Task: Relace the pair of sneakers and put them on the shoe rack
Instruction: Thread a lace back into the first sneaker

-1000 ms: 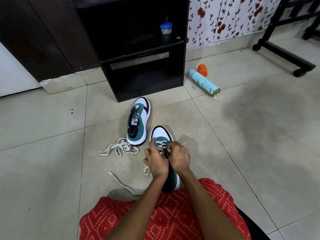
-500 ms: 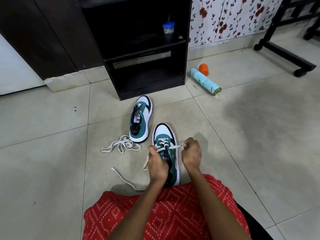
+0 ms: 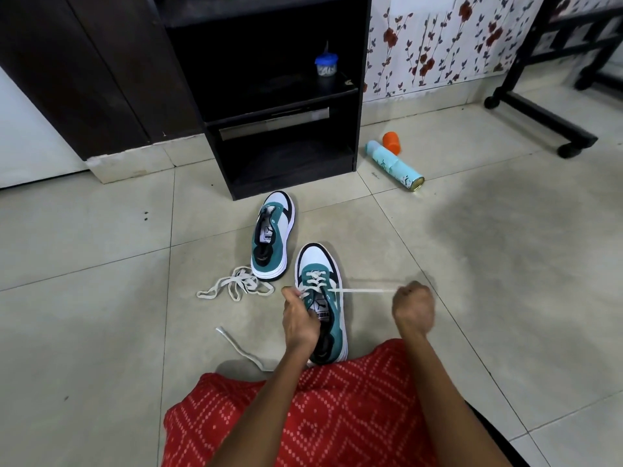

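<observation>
R hand (image 3: 413, 306) swung out, lace (image 3: 362, 290) taut over tile floor (image 3: 101, 298).

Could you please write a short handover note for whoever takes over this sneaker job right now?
Left hand: pinching the lace at the near sneaker.
Right hand: fist closed on the lace end, pulled taut to the right.
Done: the near sneaker's lower eyelets are laced.
Left: finish lacing it; lace the far sneaker with the loose lace lying beside it; put both on the shoe rack.
</observation>
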